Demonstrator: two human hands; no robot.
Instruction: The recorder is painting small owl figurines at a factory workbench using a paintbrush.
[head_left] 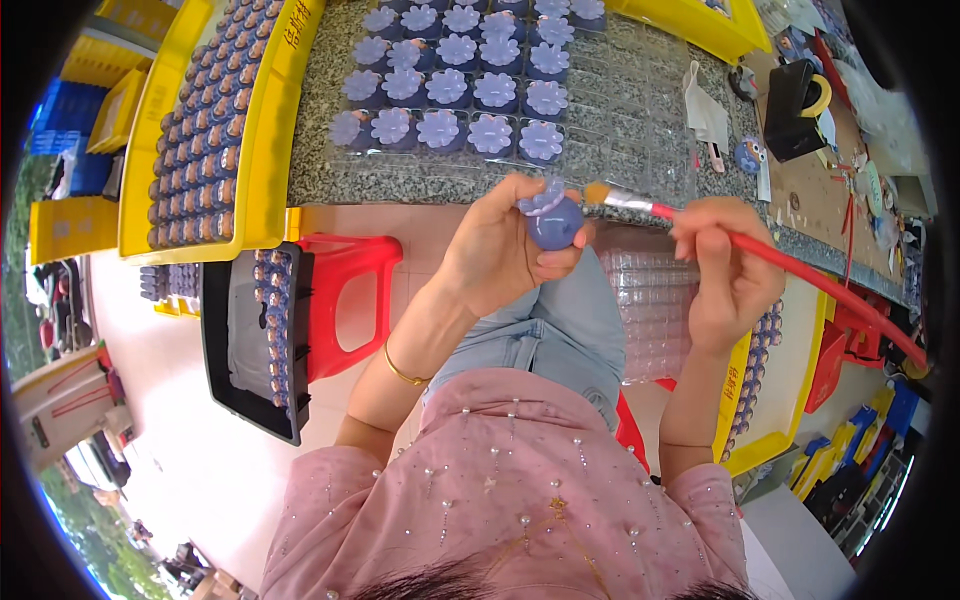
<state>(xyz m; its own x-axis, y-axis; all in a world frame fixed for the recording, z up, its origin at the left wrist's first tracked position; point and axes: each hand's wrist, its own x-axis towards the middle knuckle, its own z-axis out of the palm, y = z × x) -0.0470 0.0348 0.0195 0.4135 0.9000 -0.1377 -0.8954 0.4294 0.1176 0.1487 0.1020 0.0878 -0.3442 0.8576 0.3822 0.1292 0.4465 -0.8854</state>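
My left hand is closed around a small round blue-purple figurine with a frilled lilac part at its upper left. The hand is held over my lap, just in front of the granite-patterned table edge. A paintbrush with a red handle is gripped by my right hand. Its tan bristles point left, close to the figurine; whether they touch it I cannot tell. Beyond my hands, several rows of blue pieces with lilac flower-shaped tops stand in clear plastic trays on the table.
On the left, a yellow crate holds many small figurines. A black bin and red stool stand below it. To the right are a black tape dispenser, a white cloth, stacked clear trays and another yellow crate.
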